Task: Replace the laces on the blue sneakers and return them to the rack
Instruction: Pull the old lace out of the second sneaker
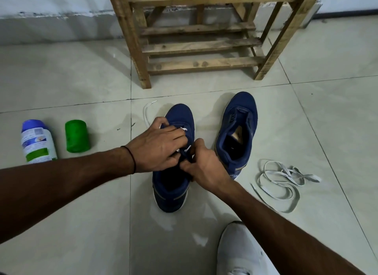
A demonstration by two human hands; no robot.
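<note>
Both the left grip [159,145] and right grip [204,169] pinch thin white lace [146,113] on the soft blue sneaker [181,115].

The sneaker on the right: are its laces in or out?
Out. The sneaker shows no lace across its tongue; loose grey laces lie beside it.

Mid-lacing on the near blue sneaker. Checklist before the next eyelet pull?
1. Near sneaker steadied: ok, left hand grips its upper.
2. White lace in hand: ok, right hand pinches it at the eyelets.
3. Free lace end slack: ok, it lies loose beside the toe.
4. Next eyelet: cannot tell, the hands cover the row.
5. Other sneaker laced: not ok, no lace in it.
6. Old grey laces out of the way: ok, heaped apart on the right.
</note>
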